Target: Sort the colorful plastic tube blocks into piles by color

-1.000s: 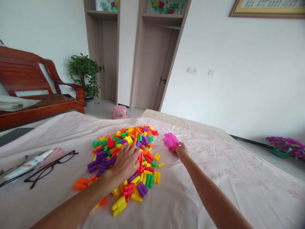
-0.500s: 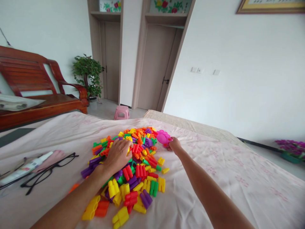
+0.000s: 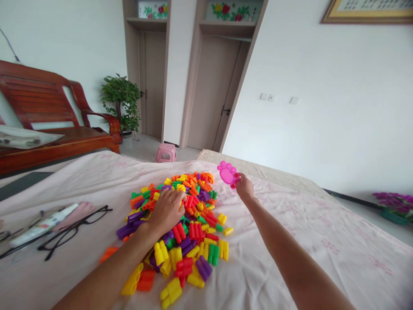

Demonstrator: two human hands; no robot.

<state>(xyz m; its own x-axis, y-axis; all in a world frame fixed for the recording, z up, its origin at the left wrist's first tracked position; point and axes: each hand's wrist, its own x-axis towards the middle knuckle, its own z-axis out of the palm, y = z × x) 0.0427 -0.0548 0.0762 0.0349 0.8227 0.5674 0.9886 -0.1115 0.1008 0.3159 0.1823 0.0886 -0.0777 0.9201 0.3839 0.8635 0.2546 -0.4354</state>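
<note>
My left hand [image 3: 168, 209] lies on a heap of bullet-shaped plastic building blocks [image 3: 196, 230] in red, yellow, green, purple and orange. Its fingers are curled down into the heap, and what they hold, if anything, is hidden. A yellow block [image 3: 181, 188] shows just beyond the knuckles. My right hand [image 3: 244, 187] is closed on the lower right end of a bright pink paw-shaped plastic toy [image 3: 227, 174]. This toy is held up above the cloth, to the right of the heap's far end, with its rounded lobes pointing up and left.
A pale flowered cloth [image 3: 274, 271] lies under everything. To the left are black-framed glasses [image 3: 69, 230], a white tube [image 3: 45, 224] and a pink cloth [image 3: 77, 214]. Beyond stand a pink stool [image 3: 166, 153], a wooden bench [image 3: 54, 116] and a potted plant [image 3: 121, 101].
My right hand has lifted the pink paw-shaped toy up and away from the heap's edge. My left hand stays on the heap. The whole view has shifted slightly.
</note>
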